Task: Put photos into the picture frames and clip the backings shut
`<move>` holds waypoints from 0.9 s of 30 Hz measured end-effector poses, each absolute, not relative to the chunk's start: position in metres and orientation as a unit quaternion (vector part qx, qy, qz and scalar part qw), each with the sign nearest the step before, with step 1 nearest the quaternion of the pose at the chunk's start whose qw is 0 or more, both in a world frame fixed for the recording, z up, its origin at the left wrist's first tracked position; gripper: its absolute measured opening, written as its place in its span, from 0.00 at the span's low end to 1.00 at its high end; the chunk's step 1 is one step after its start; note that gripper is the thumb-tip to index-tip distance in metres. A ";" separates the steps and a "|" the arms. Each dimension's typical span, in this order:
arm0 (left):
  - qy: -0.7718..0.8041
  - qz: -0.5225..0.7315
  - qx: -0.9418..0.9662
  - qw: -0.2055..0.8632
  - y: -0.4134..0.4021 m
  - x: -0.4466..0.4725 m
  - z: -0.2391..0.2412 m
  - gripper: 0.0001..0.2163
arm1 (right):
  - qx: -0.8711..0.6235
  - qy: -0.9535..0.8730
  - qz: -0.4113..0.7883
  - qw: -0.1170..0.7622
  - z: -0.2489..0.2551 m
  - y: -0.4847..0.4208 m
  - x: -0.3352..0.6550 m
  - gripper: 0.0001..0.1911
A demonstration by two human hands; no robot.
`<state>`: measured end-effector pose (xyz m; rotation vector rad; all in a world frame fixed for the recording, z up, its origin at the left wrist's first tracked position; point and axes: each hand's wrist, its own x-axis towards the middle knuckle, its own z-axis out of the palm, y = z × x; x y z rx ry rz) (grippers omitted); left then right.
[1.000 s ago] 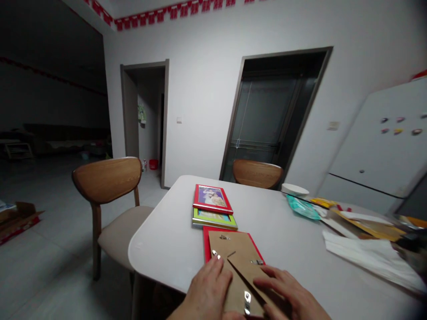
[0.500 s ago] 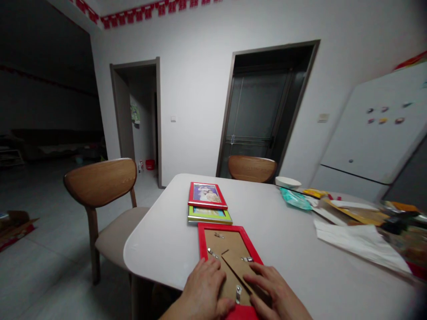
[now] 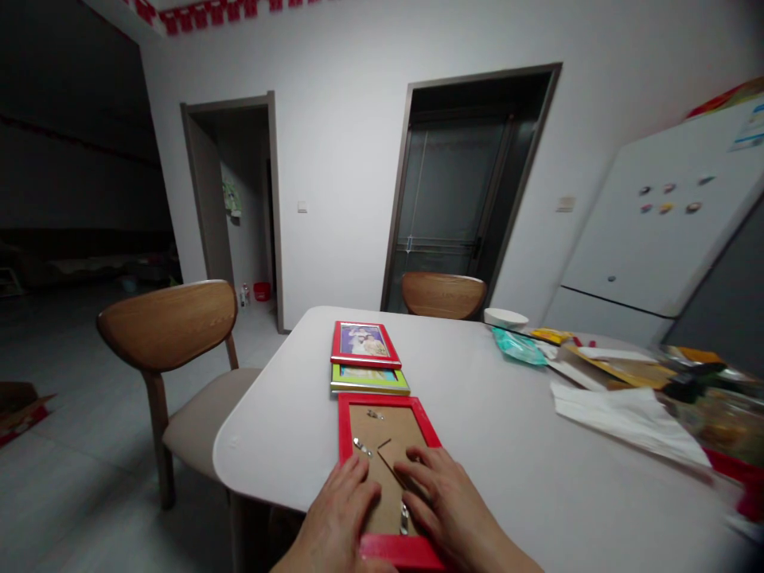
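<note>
A red picture frame (image 3: pixel 346 422) lies face down near the table's front edge, its brown backing board (image 3: pixel 387 430) facing up. Small metal clips (image 3: pixel 362 447) sit around the board, and a stand leg is cut into its middle. My left hand (image 3: pixel 340 517) rests over the frame's left side, fingers stretched onto the board and thumb by the lower edge. On the right side, my right hand (image 3: pixel 450 501) lies with its fingers spread on the board, covering the right clip. Just beyond are a green frame (image 3: pixel 370 387) and, overlapping it, another red frame (image 3: pixel 364 342) with a photo.
At the table's right lie a white paper sheet (image 3: pixel 626 422), a teal packet (image 3: pixel 519 348), a white bowl (image 3: pixel 506 318) and mixed packaging. Wooden chairs stand at the left (image 3: pixel 173 326) and far side (image 3: pixel 442 294) of the white table (image 3: pixel 507 446).
My right hand's fingers have moved up and inward across the backing board, over the right clip. The stand leg now lies flatter against the board. The view has shifted slightly.
</note>
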<state>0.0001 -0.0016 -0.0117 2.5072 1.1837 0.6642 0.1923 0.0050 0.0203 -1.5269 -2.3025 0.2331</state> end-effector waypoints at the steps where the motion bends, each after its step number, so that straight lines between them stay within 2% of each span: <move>1: 0.412 0.235 0.868 0.147 -0.001 -0.002 -0.011 0.35 | -0.528 -0.825 0.090 0.181 0.023 0.005 0.190 0.14; 7: 0.437 0.247 0.844 0.188 0.000 -0.017 -0.003 0.33 | -0.458 -0.864 0.143 0.152 0.032 0.002 0.183 0.11; 14: 0.430 0.264 0.841 0.195 0.004 -0.019 -0.005 0.32 | -0.484 -0.848 0.111 0.186 0.015 0.014 0.170 0.07; 21: 0.461 0.236 0.826 0.224 0.000 -0.017 0.010 0.34 | -0.409 -0.887 0.151 0.152 0.032 0.000 0.172 0.14; 27: 0.472 0.219 0.825 0.220 0.000 -0.015 0.015 0.34 | -0.407 -0.885 0.167 0.152 0.045 -0.012 0.178 0.16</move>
